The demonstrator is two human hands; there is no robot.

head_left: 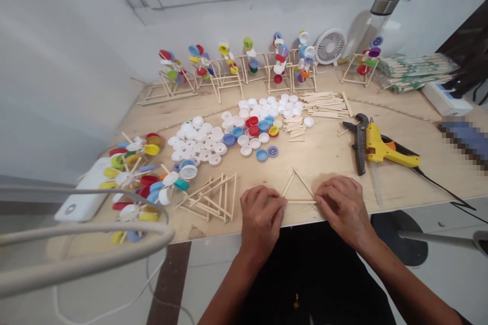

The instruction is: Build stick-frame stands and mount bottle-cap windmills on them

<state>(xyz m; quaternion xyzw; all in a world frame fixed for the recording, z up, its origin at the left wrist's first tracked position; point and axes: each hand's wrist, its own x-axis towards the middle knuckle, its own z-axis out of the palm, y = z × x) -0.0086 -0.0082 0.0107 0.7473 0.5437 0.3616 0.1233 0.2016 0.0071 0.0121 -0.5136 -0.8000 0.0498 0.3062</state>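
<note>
got left hand [263, 213] and right hand [345, 208] pinched on both lower corners of a stick triangle [301, 201] near the table's [324, 147] front edge. looks three-sided already, can't tell if glued. see more triangles [234, 197] piled left.

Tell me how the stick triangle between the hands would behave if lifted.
The stick triangle should feel light, being three thin sticks. Each side looks straight, so probably stiff; the far corner, where thin ends meet, may be fragile.

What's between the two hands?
A triangle of three thin wooden sticks, its base corners at the fingers of the left hand and the right hand, in the head view.
</note>
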